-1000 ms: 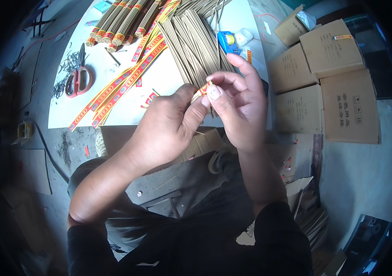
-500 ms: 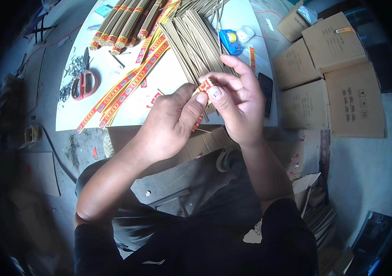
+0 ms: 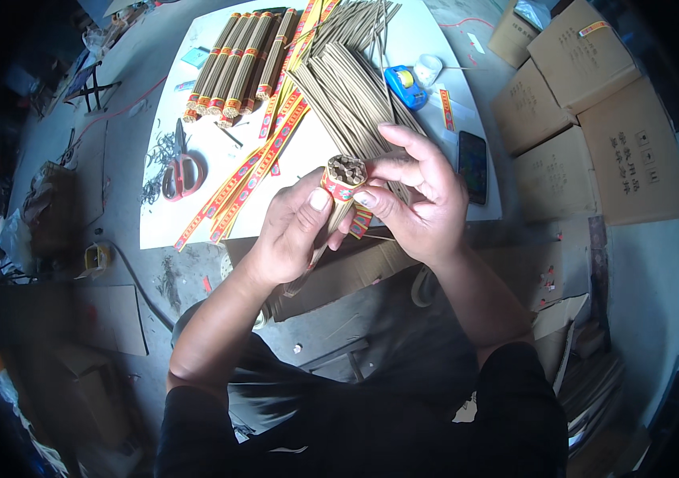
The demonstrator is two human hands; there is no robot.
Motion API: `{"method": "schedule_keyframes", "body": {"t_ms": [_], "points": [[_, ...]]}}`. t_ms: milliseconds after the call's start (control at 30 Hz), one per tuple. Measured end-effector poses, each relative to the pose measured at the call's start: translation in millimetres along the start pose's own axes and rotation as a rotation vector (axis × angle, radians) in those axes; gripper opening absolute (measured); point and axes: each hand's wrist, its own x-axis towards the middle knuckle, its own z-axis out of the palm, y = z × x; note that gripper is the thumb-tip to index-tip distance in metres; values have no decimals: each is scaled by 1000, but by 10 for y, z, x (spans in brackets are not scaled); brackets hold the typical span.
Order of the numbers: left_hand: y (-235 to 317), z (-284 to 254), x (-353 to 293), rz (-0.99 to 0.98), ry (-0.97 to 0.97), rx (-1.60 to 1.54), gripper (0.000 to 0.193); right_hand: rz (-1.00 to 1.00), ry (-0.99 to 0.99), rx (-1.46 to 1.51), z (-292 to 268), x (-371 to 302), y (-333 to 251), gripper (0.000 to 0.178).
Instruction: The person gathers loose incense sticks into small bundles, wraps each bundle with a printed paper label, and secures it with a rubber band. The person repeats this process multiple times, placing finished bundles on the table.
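Wrapped in a red and yellow paper band [image 3: 339,190], a bundle of incense sticks [image 3: 347,169] is tilted with its cut end facing up toward me. My left hand [image 3: 292,231] is closed around the bundle just below the end, thumb on the band. My right hand [image 3: 423,199] pinches the band's right side with thumb and index finger, its other fingers raised. A loose tail of patterned paper [image 3: 361,223] hangs beneath the right thumb. Behind the hands, a pile of loose incense sticks [image 3: 347,95] lies on the white table [image 3: 172,227].
Finished bundles [image 3: 236,64] lie at the table's far left, near patterned paper strips [image 3: 248,179] and red-handled scissors [image 3: 184,171]. A blue tape dispenser [image 3: 406,86], a white cup [image 3: 428,70] and a phone [image 3: 472,167] are on the right. Cardboard boxes [image 3: 618,143] stand beyond.
The bundle has turned so its round end now shows between my hands; before, mostly the band was visible between the thumbs. The whole view has shifted, so the table sits further right and lower.
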Motion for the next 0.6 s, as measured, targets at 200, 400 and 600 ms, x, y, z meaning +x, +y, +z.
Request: {"method": "schedule_keyframes", "body": {"t_ms": [200, 400, 600], "points": [[87, -239, 120, 98, 273, -470, 54, -225, -106, -452, -132, -47, 385, 63], [-100, -451, 267, 24, 477, -1196, 36, -655, -247, -333, 107, -301, 469, 100], [-342, -403, 180, -713, 331, -385, 81, -440, 23, -35, 242, 208, 13, 35]]}}
